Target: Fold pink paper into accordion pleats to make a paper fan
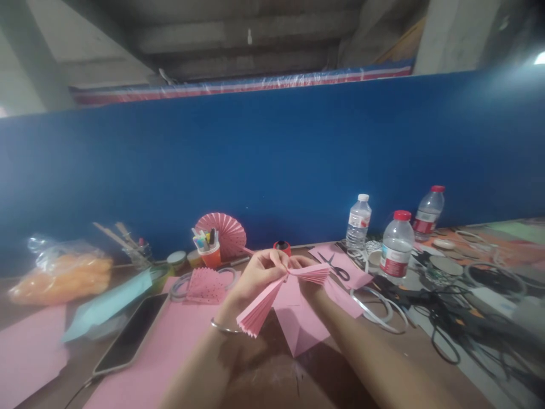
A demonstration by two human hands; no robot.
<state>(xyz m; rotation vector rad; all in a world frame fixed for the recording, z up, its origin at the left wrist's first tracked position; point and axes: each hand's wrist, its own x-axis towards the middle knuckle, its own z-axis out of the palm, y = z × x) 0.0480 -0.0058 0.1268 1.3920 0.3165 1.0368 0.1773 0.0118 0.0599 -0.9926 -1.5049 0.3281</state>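
Observation:
A pleated pink paper fan [260, 308] is pinched at its middle between both hands, its two folded wings spreading to either side. My left hand [264, 268] has thumb and fingertips closed on the pinched centre, and a silver bangle [225, 326] circles that wrist. From the other side my right hand [307, 278] grips the same centre, with part of its fingers hidden behind the right wing. Beneath the hands lies a pink paper sheet [300, 326] on the brown table [272, 375]. Black scissors [336, 267] rest on pink paper to the right.
A round pink fan [223, 234] stands behind a cup of markers [208, 250]. Bottles [397, 247] and tangled cables [464, 318] occupy the right side. At left are a phone [131, 335], a bag with orange contents [63, 275] and pink sheets. A blue partition [272, 153] rises behind.

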